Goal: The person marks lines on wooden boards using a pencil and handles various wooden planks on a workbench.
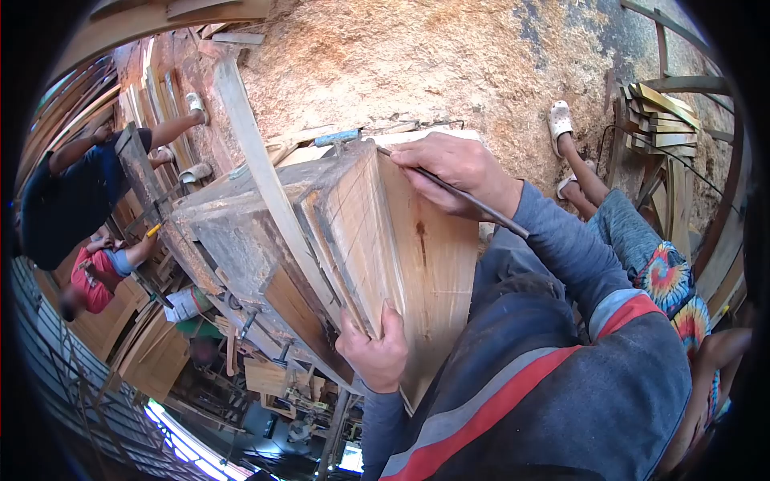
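Note:
My right hand [457,172] is closed on a thin dark rod [481,206]. The rod's far end touches the top corner of a wooden workpiece [425,248], and its other end reaches back over my wrist. Lower down, my left hand [373,345] grips the edge of the pale boards [353,228], thumb on one side and fingers on the other. Thin lines cross the upper board's face. These boards rest against a rough, worn wooden block or bench [241,240]. A long pale strip [257,160] leans across it, left of my hands.
A blue-handled tool [337,138] lies beyond the bench corner. Shavings cover the ground [401,64]. People are at the left [72,192] and right [674,280]. Stacked wood pieces [662,120] stand at the upper right. A clamp [249,321] is on the bench's lower side.

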Tool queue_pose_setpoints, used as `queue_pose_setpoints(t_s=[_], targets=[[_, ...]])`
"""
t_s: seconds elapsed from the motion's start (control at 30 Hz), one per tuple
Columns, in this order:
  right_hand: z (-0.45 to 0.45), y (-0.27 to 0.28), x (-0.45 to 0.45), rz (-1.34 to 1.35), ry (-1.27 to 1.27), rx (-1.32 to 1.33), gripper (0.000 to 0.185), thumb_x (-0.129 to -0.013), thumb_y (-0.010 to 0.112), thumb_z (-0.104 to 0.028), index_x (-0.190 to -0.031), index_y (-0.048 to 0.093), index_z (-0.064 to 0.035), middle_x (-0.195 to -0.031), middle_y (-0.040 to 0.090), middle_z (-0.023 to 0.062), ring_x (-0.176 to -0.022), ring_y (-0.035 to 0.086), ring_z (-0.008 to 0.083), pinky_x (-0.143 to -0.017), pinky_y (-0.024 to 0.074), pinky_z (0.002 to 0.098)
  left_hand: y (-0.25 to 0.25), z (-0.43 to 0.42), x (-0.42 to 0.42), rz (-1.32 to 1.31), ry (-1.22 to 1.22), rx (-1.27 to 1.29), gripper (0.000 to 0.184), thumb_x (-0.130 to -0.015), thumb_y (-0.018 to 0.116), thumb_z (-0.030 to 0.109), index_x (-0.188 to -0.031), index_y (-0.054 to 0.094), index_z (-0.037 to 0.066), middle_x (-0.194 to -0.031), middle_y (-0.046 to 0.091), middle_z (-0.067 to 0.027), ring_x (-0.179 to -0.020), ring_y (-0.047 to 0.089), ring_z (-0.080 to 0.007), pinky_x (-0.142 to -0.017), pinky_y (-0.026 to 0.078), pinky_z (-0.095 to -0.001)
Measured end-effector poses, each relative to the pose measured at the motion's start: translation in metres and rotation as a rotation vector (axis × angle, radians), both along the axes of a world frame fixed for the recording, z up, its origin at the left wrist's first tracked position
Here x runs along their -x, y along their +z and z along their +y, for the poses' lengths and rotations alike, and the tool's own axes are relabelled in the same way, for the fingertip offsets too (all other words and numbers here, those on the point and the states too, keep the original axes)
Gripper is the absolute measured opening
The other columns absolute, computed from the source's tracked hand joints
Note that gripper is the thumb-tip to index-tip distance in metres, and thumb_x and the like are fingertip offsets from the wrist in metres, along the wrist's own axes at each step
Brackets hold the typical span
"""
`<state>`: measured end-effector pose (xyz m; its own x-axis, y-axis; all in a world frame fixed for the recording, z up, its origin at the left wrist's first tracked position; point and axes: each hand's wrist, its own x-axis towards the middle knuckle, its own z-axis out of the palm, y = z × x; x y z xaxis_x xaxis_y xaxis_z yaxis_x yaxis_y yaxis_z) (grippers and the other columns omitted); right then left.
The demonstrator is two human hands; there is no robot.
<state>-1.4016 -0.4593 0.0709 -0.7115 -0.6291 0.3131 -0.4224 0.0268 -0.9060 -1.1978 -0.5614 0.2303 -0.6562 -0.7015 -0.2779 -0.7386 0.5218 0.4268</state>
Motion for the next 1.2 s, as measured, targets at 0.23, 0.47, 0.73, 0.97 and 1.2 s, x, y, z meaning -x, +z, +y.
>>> queue_pose_setpoints(t_s=[0.23,0.47,0.73,0.97,1.2], targets=[[0.002,0.002,0.0,-0.032,0.005,-0.015,0.021,-0.085,0.07,-0.008,-0.106,0.069,-0.0047,-0.098,0.072,0.0118,-0.088,0.071,0.0294,-0.077,0.0581,0.0377,0.007,0.004,0.009,-0.023,0.068,-0.078,0.035,-0.087,0.071,0.003,-0.117,0.061,-0.011,-0.097,0.075,-0.0193,-0.085,0.074,-0.0253,-0.077,0.057,-0.035],[0.002,0.001,0.0,-0.046,-0.009,0.006,0.02,-0.085,0.07,-0.008,-0.105,0.069,-0.0048,-0.097,0.072,0.0119,-0.086,0.07,0.0298,-0.075,0.0578,0.0381,0.003,0.003,0.012,0.074,0.022,-0.082,0.029,-0.086,0.073,0.006,-0.107,0.061,-0.011,-0.082,0.073,-0.0215,-0.074,0.076,-0.0328,-0.065,0.057,-0.0377],[0.003,0.001,-0.003,-0.077,0.006,0.001,0.02,-0.085,0.071,-0.008,-0.104,0.069,-0.0041,-0.095,0.071,0.0122,-0.086,0.07,0.0305,-0.075,0.0578,0.0384,0.007,0.003,0.008,0.025,0.045,-0.087,0.03,-0.086,0.072,0.003,-0.112,0.062,-0.01,-0.09,0.074,-0.019,-0.08,0.075,-0.0274,-0.071,0.057,-0.0361],[-0.001,0.002,-0.006,-0.085,-0.002,0.022,0.02,-0.084,0.07,-0.007,-0.104,0.068,-0.0036,-0.096,0.071,0.0129,-0.086,0.07,0.0313,-0.077,0.0575,0.0389,0.005,0.001,0.001,0.022,0.065,-0.134,0.035,-0.087,0.071,0.002,-0.119,0.061,-0.01,-0.098,0.074,-0.0174,-0.087,0.073,-0.0228,-0.078,0.057,-0.0339],[0.001,0.0,-0.007,-0.078,-0.009,0.016,0.019,-0.085,0.069,-0.009,-0.103,0.069,-0.0047,-0.093,0.071,0.0126,-0.085,0.07,0.0307,-0.075,0.0573,0.0383,0.004,0.002,0.006,0.089,0.028,-0.092,0.026,-0.085,0.07,0.003,-0.107,0.061,-0.007,-0.084,0.073,-0.0192,-0.076,0.076,-0.0303,-0.067,0.057,-0.0368]])
